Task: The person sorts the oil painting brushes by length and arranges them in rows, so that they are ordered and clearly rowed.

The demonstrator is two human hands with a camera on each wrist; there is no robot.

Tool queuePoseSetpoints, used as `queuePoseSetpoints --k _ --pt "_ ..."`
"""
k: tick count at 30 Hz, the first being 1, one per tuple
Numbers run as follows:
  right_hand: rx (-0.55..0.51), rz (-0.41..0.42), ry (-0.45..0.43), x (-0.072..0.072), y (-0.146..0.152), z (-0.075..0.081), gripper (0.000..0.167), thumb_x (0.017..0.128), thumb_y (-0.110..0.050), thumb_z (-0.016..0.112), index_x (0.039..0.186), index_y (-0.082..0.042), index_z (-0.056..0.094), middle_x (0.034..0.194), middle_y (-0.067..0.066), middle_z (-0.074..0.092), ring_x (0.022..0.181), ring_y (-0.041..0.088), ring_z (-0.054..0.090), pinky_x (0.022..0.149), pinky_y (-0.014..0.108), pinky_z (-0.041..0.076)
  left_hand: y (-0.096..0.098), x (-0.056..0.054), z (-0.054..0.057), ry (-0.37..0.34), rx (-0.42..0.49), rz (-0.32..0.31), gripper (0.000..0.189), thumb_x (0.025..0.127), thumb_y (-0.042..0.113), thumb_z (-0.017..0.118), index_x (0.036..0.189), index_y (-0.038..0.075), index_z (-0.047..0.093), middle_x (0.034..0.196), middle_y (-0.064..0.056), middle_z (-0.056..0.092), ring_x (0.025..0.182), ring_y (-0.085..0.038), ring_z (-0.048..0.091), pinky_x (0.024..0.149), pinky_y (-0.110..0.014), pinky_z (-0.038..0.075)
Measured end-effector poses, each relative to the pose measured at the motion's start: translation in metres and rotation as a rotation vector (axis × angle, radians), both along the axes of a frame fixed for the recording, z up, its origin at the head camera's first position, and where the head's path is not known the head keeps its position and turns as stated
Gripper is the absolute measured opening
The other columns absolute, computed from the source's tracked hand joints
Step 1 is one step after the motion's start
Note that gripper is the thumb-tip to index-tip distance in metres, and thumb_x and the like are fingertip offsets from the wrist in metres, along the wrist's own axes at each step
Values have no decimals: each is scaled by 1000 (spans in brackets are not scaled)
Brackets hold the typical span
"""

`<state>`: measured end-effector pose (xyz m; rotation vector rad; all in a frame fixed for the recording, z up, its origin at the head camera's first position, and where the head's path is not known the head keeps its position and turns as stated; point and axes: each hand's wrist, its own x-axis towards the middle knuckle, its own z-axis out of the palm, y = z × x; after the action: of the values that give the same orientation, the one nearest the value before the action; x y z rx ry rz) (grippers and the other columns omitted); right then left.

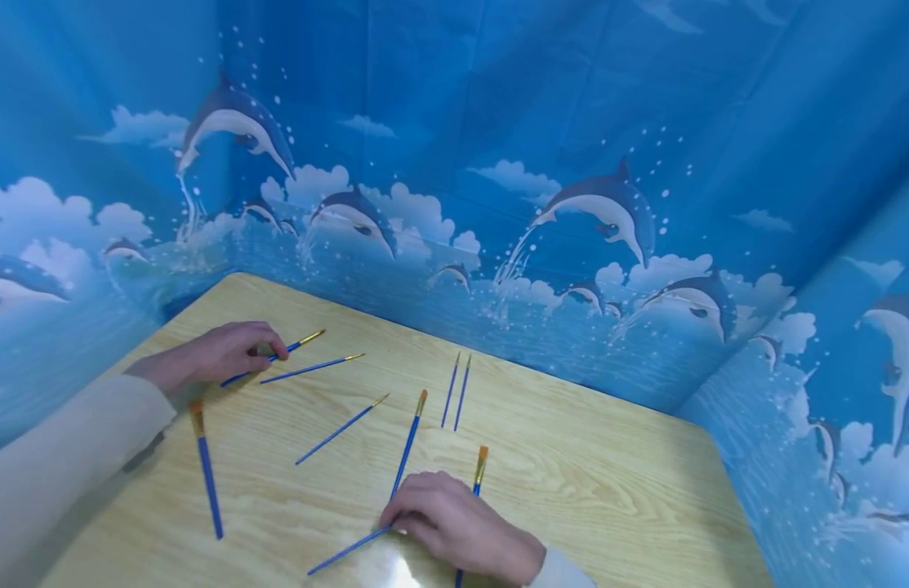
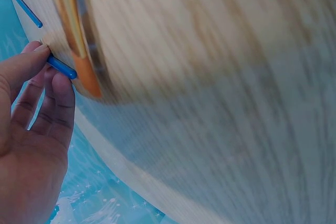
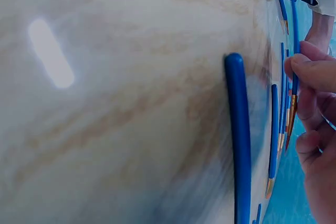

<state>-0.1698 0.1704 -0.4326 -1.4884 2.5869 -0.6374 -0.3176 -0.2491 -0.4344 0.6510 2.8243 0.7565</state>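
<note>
At the far left of the wooden table point(image 1: 572, 457), my left hand point(image 1: 219, 355) has its fingers curled over a thin blue paintbrush point(image 1: 296, 345), pinching the handle near its blunt end — the left wrist view shows the fingertips point(image 2: 44, 51) on that blue end, right at the table's edge. Near the front edge, my right hand point(image 1: 454, 523) is bent over a second brush point(image 1: 347, 551), fingertips pressing its handle where it lies flat on the wood.

Around them the other brushes lie scattered: one just right of the left hand point(image 1: 312, 368), a long one point(image 1: 206, 469) near the left forearm, one in the middle point(image 1: 341, 429), one point(image 1: 408, 445) running up from the right hand, an orange-tipped one point(image 1: 479, 469) just beside that hand, and a close pair point(image 1: 456, 390) farther back.

My worry is the grip. These handles are slim and smooth and lie flush on the table, so a fingertip pinch could let one roll or slip away. The left brush sits close to the edge — a slip there could send it off the table. The right hand also risks nudging the two neighbouring brushes.
</note>
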Motion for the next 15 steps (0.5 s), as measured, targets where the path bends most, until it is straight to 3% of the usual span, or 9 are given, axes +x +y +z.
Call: queuePoseSetpoints --k 5,10,15 --pt "-62 -42 -21 -3 8 4 20 109 -12 67 121 -22 80 116 -11 74 106 -5 67 94 8 51 2 1 1 4 -3 3 18 103 5 72 118 12 78 124 -11 71 114 -32 68 97 -58 58" --pt "-133 -111 -37 -9 17 11 19 107 -7 67 118 -17 78 116 -7 73 107 2 68 92 14 56 2 1 0 11 -4 6 18 102 5 72 118 13 78 123 -11 71 113 -32 68 97 -57 58" --pt "-253 -246 -155 -19 26 16 15 108 -12 69 118 -10 79 113 -1 75 98 4 70 86 22 62 1 0 -1 12 -5 10 18 102 5 73 117 13 78 123 -10 71 113 -31 68 97 -56 58"
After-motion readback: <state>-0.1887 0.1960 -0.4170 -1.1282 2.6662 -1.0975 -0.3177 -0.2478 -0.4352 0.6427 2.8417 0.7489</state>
